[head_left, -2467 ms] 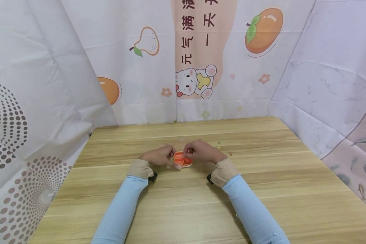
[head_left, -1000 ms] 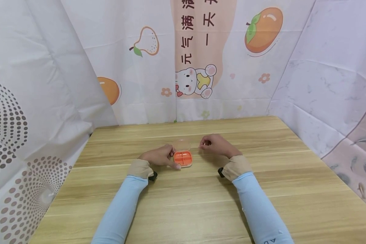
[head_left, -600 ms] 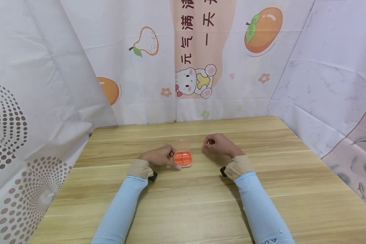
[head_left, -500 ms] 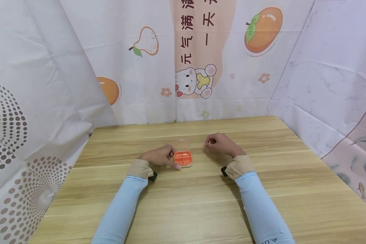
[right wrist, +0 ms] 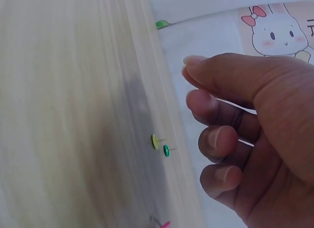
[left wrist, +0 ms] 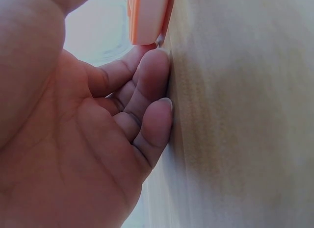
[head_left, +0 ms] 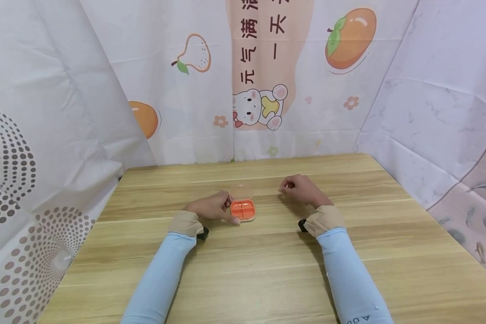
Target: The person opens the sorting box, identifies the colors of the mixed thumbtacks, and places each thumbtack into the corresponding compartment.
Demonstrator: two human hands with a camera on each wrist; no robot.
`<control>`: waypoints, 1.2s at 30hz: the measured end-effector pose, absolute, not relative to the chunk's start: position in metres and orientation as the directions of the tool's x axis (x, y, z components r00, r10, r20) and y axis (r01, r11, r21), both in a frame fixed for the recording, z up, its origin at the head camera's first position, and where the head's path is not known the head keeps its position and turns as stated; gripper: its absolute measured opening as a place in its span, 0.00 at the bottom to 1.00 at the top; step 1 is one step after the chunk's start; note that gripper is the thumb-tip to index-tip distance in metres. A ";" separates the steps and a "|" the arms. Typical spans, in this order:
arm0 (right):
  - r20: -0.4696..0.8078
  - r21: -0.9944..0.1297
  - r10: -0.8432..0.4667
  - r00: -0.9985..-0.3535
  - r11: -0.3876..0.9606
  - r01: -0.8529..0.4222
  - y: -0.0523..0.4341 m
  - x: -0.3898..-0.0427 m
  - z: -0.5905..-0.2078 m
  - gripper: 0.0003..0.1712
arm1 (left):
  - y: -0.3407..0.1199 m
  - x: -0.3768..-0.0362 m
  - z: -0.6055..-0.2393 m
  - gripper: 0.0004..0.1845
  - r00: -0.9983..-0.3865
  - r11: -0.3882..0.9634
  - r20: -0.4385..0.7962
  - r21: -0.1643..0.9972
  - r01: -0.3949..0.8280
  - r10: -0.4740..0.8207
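A small orange pill box (head_left: pixel 243 210) with four-way dividers lies on the wooden table, its clear lid (head_left: pixel 241 192) swung back behind it. My left hand (head_left: pixel 213 208) grips the box at its left side, thumb at the front corner and fingertips by the back one. In the left wrist view, the fingers (left wrist: pixel 156 76) are bent under the box edge. Off to the right, my right hand (head_left: pixel 302 189) is above the table with fingers curled and thumb meeting index finger, nothing visible between them. Near it in the right wrist view are a yellow thumbtack (right wrist: pixel 155 141), a green thumbtack (right wrist: pixel 166 150) and a pink thumbtack (right wrist: pixel 165 224).
The wooden table (head_left: pixel 243 270) ends at a printed white curtain (head_left: pixel 194 112) along the back. More cloth hangs at the left and right sides. In the head view my right hand hides the thumbtacks.
My right hand has left its place over the pill box and moved right, uncovering the compartments. It now covers the spot where small tacks showed earlier. The left hand stays at the box.
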State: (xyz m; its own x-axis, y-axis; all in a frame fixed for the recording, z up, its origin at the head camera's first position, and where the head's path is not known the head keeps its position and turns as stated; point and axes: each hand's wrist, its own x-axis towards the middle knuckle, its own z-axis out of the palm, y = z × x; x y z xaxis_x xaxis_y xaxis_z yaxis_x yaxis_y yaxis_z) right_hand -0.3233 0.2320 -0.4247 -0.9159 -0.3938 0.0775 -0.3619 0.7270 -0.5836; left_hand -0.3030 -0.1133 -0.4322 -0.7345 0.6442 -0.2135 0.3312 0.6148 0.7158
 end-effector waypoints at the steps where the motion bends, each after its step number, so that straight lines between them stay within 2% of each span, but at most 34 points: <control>1: 0.077 -0.583 -0.392 -0.917 0.728 -0.360 0.234 -0.323 -0.425 0.08 | -0.113 -0.303 -0.432 0.32 -0.735 0.616 -0.214 0.715 0.332 0.644; 36: 0.042 -0.596 -0.287 -0.957 0.762 -0.254 0.273 -0.322 -0.435 0.08 | -0.113 -0.304 -0.436 0.32 -0.733 0.616 -0.206 0.708 0.346 0.648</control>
